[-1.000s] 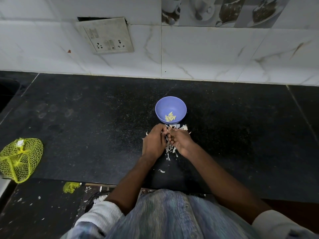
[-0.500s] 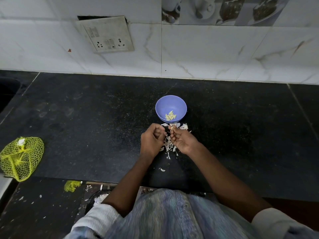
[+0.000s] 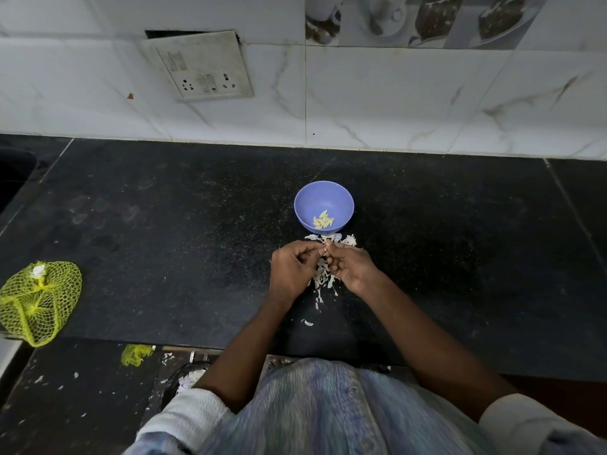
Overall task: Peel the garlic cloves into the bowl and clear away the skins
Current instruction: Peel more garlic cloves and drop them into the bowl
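A small purple bowl [image 3: 323, 196] stands on the black counter with several peeled garlic cloves [image 3: 323, 221] in its bottom. Just in front of it my left hand [image 3: 292, 267] and my right hand [image 3: 349, 266] meet fingertip to fingertip, fingers curled, pinching a small garlic clove [image 3: 325, 250] that is mostly hidden between them. A heap of white garlic skins [image 3: 323, 277] lies on the counter under and between my hands, with more skins by the bowl's near side.
A yellow net bag [image 3: 39, 300] lies at the counter's left front edge. A scrap of yellow net [image 3: 135, 354] and white flakes are on the floor below. A tiled wall with a socket plate [image 3: 200, 65] closes the back.
My hands drew slightly apart half a second ago and have come back together at the fingertips over the skins. The bowl has not moved.
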